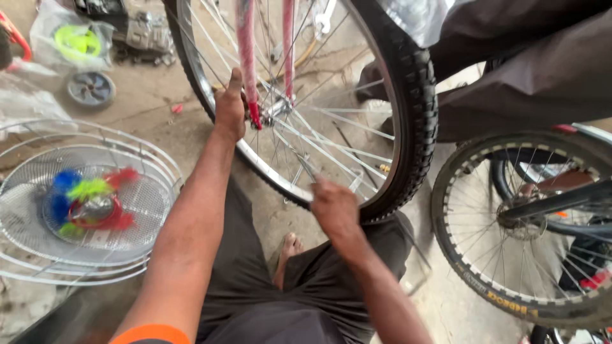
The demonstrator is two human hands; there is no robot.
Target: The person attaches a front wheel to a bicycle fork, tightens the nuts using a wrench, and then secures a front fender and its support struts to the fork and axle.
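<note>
big bike wheel (pixel 306 121) fills the top middle of the frame, black tyre (pixel 414 114) on, held in a pink fork (pixel 247 57). left hand (pixel 229 105) is up by the hub (pixel 277 108), thumb pointing up, fingers wrapped round the fork end — can't see exactly what they pinch. right hand (pixel 335 207) sits lower, at the rim (pixel 268 169) near the bottom of the wheel, fingers closed around a spoke (pixel 305 167) or something thin there, too blurry to tell. second wheel (pixel 523 223) on the right, wire basket (pixel 83 204) with coloured tassels on the left, bare foot (pixel 288 251) on the floor (pixel 153 108).
</note>
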